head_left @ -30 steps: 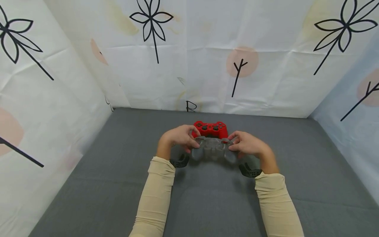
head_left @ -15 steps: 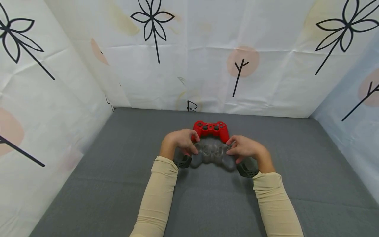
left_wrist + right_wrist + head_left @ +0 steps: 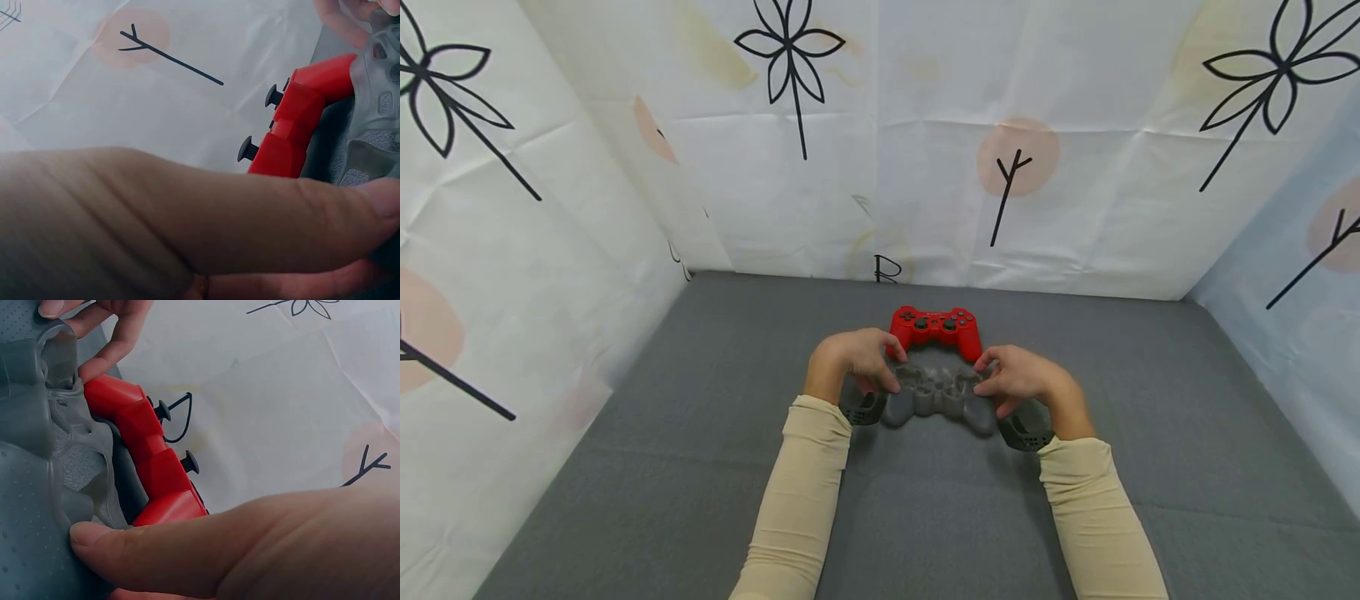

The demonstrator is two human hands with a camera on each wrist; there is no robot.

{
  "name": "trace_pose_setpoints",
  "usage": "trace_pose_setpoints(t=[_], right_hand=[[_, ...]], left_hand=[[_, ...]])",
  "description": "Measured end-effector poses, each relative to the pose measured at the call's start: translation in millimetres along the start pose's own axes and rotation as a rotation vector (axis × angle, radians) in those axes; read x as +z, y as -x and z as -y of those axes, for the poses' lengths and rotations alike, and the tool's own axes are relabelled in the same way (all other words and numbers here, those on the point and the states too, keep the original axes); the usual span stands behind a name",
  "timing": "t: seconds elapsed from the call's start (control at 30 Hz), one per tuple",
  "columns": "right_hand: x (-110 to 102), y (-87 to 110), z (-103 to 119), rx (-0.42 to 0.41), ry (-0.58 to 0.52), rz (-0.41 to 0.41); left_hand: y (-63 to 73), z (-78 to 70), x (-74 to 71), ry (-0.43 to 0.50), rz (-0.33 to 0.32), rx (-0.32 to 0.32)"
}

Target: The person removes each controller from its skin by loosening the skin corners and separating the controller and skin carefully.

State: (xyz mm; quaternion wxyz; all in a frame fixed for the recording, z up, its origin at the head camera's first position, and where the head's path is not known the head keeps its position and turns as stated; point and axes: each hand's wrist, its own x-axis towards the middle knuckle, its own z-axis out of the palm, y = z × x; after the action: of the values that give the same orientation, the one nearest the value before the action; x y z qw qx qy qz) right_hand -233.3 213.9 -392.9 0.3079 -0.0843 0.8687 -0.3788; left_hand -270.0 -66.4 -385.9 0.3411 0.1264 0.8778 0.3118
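Observation:
A translucent grey silicone controller cover lies low over the cloth, its two grip ends toward me. My left hand holds its left upper edge between bent thumb and fingers. At the opposite edge my right hand grips it in the same way. In the right wrist view, the right thumb presses on the dotted cover; the fingers beneath are mostly hidden. Just beyond the cover sits a red game controller, with black thumbsticks showing in the left wrist view on the red body.
Grey cloth spreads under everything. White printed fabric walls rise at the back and both sides. A dark strap is on the right wrist, another on the left.
Both hands have brought the grey cover down and toward me, from raised and overlapping the red controller to lower in front of it. In the last half second the hands have hardly moved.

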Motion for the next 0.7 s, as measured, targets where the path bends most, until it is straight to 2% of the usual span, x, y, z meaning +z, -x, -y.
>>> trace_pose_setpoints(t=[0.2, 0.33, 0.43, 0.53, 0.63, 0.7], right_hand=[[-1.7, 2.2, 1.3, 0.008, 0.000, -0.001], [-5.1, 5.0, 1.1, 0.007, 0.014, -0.020], [-7.4, 9.2, 2.8, -0.003, 0.026, -0.036], [-9.1, 16.3, 7.0, -0.037, 0.073, -0.058], [-11.3, 23.6, 11.2, -0.086, 0.126, -0.119], [-12.3, 28.6, 14.5, -0.129, 0.150, -0.186]], left_hand=[[2.6, -0.5, -1.8, 0.016, -0.015, 0.005], [9.8, -0.6, -7.5, 0.094, -0.066, 0.007], [17.7, -0.3, -13.7, 0.135, -0.140, 0.032], [25.9, -1.9, -18.7, 0.142, -0.220, 0.098], [30.9, -5.2, -20.5, 0.139, -0.320, 0.182], [32.9, -8.4, -20.0, 0.150, -0.415, 0.232]])
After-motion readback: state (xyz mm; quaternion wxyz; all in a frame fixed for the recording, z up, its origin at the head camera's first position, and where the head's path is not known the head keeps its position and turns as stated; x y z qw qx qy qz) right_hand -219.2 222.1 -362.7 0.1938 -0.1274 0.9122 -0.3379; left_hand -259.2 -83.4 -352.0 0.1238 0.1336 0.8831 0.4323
